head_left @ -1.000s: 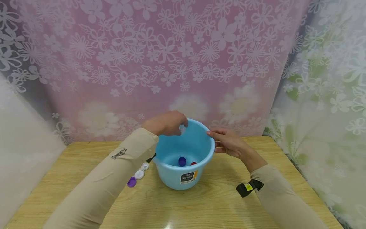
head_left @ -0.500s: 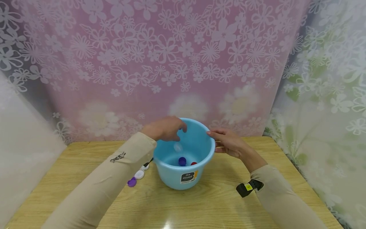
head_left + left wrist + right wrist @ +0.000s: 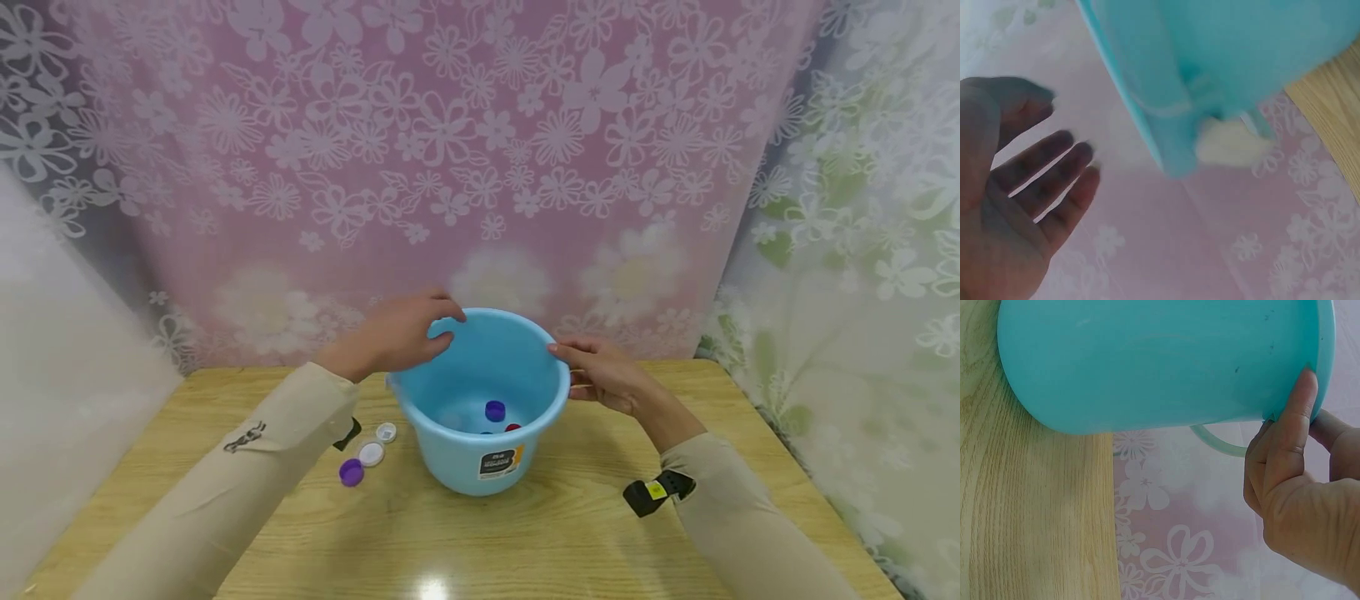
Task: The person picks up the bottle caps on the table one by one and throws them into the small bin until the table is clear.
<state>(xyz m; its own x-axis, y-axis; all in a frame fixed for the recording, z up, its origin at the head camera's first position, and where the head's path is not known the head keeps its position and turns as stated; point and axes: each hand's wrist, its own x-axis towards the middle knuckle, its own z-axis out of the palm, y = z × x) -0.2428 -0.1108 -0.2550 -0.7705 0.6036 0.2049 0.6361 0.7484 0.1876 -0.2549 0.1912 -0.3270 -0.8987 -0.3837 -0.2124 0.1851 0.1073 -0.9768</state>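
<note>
A light blue bucket (image 3: 459, 460) stands upright on the table, tilted slightly in view so its inside shows. Inside lie a purple bottle cap (image 3: 495, 411), a red cap (image 3: 513, 427) and a faint whitish piece. My right hand (image 3: 603, 377) pinches the right rim, thumb at the rim and fingers along the outer wall, as the right wrist view of the hand (image 3: 1297, 465) confirms. My left hand (image 3: 401, 335) hovers at the left rim, holding nothing. In the left wrist view its fingers (image 3: 1060, 206) are loosely spread, apart from the bucket (image 3: 1141, 56).
Left of the bucket, a purple cap (image 3: 351, 472) and two white caps (image 3: 371, 453) (image 3: 386, 432) lie on the wooden table (image 3: 570, 533). The bucket handle's cream grip (image 3: 1235, 144) hangs outside. A pink floral curtain (image 3: 495, 167) stands behind the table.
My left hand has let a clear whitish piece fall into the bucket and moved left, out over the rim. The purple cap inside has shifted. My right hand stays on the rim.
</note>
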